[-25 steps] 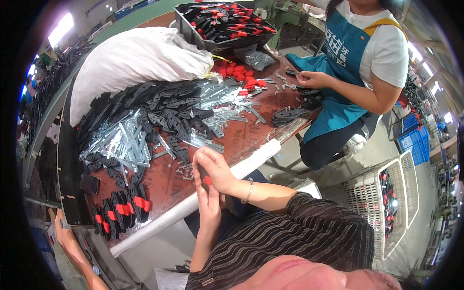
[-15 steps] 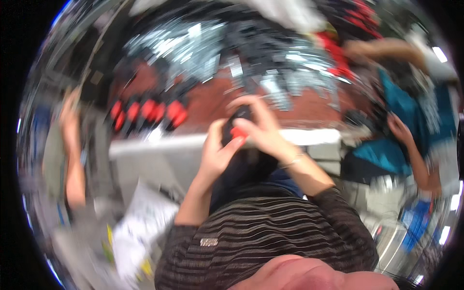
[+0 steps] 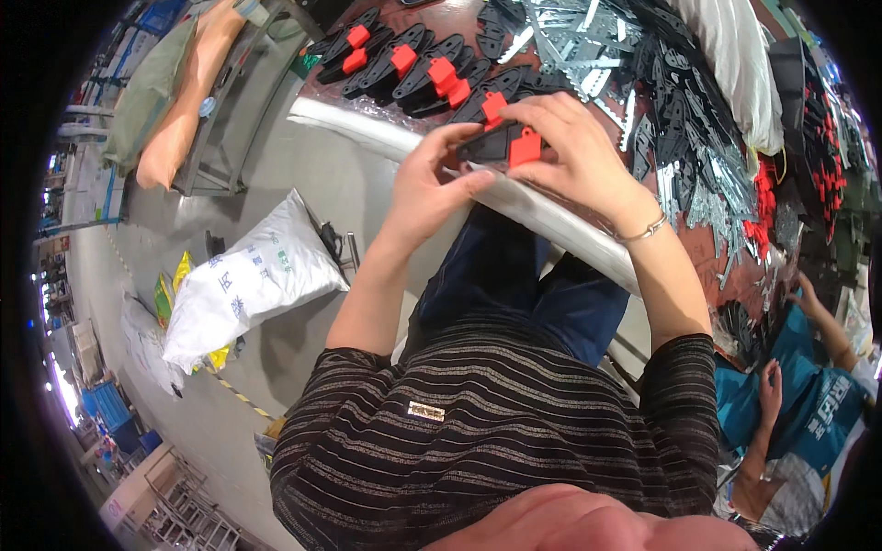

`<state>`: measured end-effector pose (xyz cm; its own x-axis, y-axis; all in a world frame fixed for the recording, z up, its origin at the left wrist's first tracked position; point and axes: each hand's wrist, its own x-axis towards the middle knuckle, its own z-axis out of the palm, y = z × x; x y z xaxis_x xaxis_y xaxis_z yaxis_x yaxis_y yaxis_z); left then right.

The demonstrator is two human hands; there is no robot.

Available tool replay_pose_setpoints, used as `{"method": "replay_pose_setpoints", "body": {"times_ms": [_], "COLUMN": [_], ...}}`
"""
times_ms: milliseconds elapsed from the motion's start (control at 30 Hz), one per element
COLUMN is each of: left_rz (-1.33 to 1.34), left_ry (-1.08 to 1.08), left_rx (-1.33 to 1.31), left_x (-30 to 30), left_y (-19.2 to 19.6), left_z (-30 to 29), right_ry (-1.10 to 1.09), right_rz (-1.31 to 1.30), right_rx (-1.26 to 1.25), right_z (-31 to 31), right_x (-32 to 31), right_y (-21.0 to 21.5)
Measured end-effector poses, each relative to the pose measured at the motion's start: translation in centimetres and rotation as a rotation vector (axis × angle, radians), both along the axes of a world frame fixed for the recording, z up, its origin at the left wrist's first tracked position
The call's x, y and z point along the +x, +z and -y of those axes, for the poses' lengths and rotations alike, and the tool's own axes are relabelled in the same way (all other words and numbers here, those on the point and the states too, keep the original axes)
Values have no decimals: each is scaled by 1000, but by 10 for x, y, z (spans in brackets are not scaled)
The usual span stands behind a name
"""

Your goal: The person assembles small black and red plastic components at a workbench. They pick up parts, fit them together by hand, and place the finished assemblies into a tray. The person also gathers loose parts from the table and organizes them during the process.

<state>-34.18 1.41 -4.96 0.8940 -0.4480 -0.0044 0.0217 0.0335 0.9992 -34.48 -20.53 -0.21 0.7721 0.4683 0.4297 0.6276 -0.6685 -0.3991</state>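
While the right hand (image 3: 574, 151) is clamping a black part (image 3: 491, 145), the left hand (image 3: 432, 184) is curving around its left end, grip unclear.

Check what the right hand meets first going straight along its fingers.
Right hand: probably the red block on the nearest laid-out black assembly, just ahead; depth is unclear, so it might pass above.

White sack (image 3: 280, 262) lay plump on the grey floor (image 3: 303, 170), yellow-and-green bag (image 3: 183, 268) against its left side. Striped tape (image 3: 241, 397) ran nearby. Blue crates (image 3: 108, 406) stood far left; teal-aproned co-worker (image 3: 795, 409), right.
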Motion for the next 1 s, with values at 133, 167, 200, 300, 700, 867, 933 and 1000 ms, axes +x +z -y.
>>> {"method": "replay_pose_setpoints", "body": {"times_ms": [133, 167, 200, 300, 700, 867, 933, 1000], "left_rz": [27, 39, 51, 104, 656, 742, 742, 749], "left_ry": [214, 257, 300, 407, 542, 493, 471, 468], "left_rx": [-43, -46, -48, 29, 546, 688, 707, 669], "left_x": [14, 16, 19, 27, 69, 70, 71, 73], "left_y": [-12, -14, -18, -26, -22, -16, -17, -23], "left_z": [-19, -25, -30, -44, -44, -26, -22, -18], "right_ry": [13, 8, 34, 121, 110, 155, 175, 199], "right_rz": [40, 22, 15, -16, -142, -139, -126, -109], "right_rx": [-21, -73, -80, -132, -374, -387, -377, -356], "right_z": [7, 8, 8, 5, -12, -9, -7, -6], "right_x": [42, 52, 61, 79, 71, 70, 70, 69], "right_y": [-11, -13, -15, -23, -23, -21, -22, -18]}}
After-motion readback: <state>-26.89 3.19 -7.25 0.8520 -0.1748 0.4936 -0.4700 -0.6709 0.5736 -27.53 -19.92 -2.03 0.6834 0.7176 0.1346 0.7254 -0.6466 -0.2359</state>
